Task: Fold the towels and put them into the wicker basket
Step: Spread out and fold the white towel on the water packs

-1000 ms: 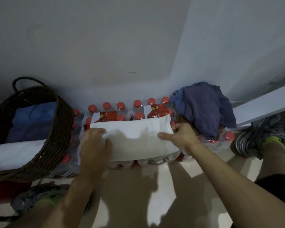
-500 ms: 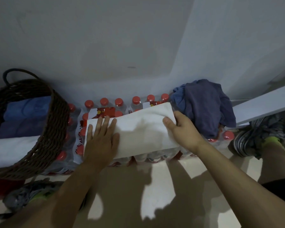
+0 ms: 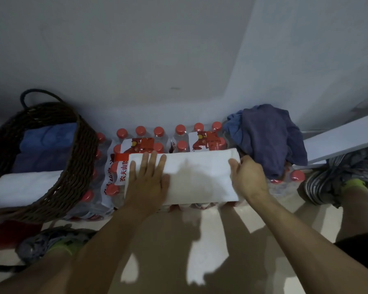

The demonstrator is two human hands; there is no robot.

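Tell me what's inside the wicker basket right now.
The wicker basket holds folded blue towels and a white towel at the front. Anything beneath them is covered.

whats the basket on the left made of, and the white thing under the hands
Basket: looks like dark brown woven wicker or rattan, going by its twisted strands in rows and matte finish; natural or synthetic, hard to tell.
White towel: soft matte fabric, probably cotton terry; it lies folded flat with rounded edges under the left hand and right hand.

white towel (image 3: 200, 177); brown wicker basket (image 3: 72, 166); red-capped bottles (image 3: 180, 129); blue cloth (image 3: 270, 139)
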